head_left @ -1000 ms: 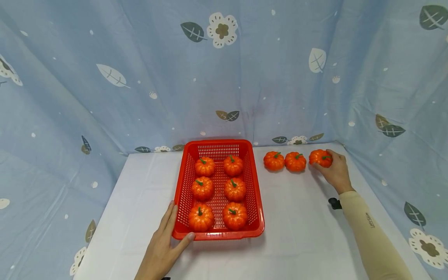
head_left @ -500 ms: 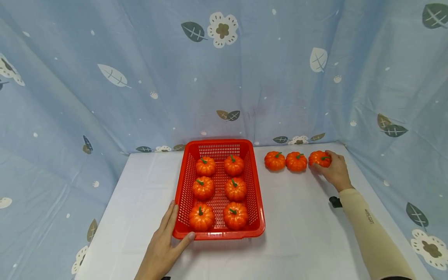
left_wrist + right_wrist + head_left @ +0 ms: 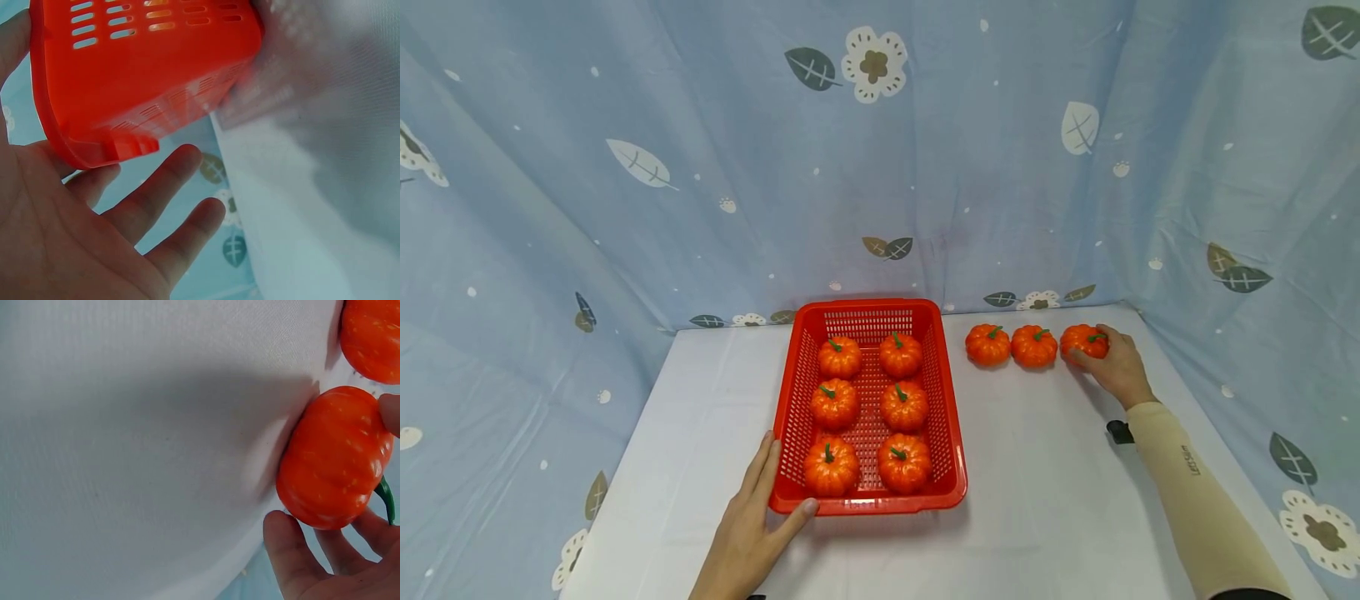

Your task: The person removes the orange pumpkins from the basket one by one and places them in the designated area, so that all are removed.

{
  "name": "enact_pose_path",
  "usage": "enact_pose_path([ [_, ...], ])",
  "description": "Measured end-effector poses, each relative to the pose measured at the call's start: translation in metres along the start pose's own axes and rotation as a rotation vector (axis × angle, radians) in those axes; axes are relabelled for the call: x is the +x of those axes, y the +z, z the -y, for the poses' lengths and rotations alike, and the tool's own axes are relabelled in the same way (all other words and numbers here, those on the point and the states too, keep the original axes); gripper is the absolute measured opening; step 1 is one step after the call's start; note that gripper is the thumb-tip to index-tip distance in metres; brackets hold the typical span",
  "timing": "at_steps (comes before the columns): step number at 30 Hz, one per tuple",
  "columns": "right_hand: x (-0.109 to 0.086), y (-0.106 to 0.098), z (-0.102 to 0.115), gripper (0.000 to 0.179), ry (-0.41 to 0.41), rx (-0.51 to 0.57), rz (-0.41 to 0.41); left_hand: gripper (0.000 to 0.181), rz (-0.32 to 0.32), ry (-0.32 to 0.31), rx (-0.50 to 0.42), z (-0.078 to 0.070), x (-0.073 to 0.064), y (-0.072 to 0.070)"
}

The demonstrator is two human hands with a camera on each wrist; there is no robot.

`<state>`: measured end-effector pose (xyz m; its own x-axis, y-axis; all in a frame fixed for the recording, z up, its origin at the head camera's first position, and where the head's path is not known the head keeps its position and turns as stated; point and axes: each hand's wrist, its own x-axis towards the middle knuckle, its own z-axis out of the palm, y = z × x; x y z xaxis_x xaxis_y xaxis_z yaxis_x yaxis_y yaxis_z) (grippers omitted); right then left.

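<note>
Edged slightly leftward since a second ago, one glossy, ribbed orange pumpkin [image 3: 1079,338] is pinched in my right hand [image 3: 1122,368], thumb against fingers; just left of that hand sit two matching pumpkins [image 3: 1033,348]. My left hand [image 3: 743,518], fingers straight and spread, touches a red slotted plastic basket [image 3: 887,504] holding six more pumpkins [image 3: 831,468].

Evenly bright in head view, softly shadowed below red basket [image 3: 868,504]. Dimmer in wrist views; broadly shadowed across white tabletop [image 3: 125,500], glare-specked on held pumpkin [image 3: 334,456].
</note>
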<state>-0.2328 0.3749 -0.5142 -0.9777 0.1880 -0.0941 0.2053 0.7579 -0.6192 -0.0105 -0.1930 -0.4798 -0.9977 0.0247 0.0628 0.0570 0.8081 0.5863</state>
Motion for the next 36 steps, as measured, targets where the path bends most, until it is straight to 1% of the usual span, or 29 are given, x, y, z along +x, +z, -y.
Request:
enact_pose_path([
  [4,0.0018,0.0008,-0.0008,0.096,0.002,-0.007,0.021,0.098,-0.006,0.007,0.002,0.0008,-0.0001,0.0003],
  [13,0.0013,0.0041,0.0016,0.097,0.007,0.014,0.019,0.098,-0.009,0.003,-0.003,0.0013,-0.0001,0.0006],
  [22,0.0017,0.0069,0.0018,0.099,0.01,0.013,0.02,0.098,-0.018,0.022,-0.019,0.0027,-0.0005,0.0005],
  [30,0.0014,0.0064,0.0035,0.103,0.013,-0.023,0.016,0.098,-0.011,0.007,-0.01,0.0016,-0.0002,0.0003],
  [32,0.0005,0.0058,0.0045,0.106,0.024,-0.024,0.022,0.097,-0.008,0.002,-0.008,0.0009,-0.0003,0.0004],
  [36,-0.0006,0.0037,0.0067,0.111,0.021,-0.027,0.039,0.097,-0.006,-0.006,-0.011,0.0003,-0.0007,0.0001],
])
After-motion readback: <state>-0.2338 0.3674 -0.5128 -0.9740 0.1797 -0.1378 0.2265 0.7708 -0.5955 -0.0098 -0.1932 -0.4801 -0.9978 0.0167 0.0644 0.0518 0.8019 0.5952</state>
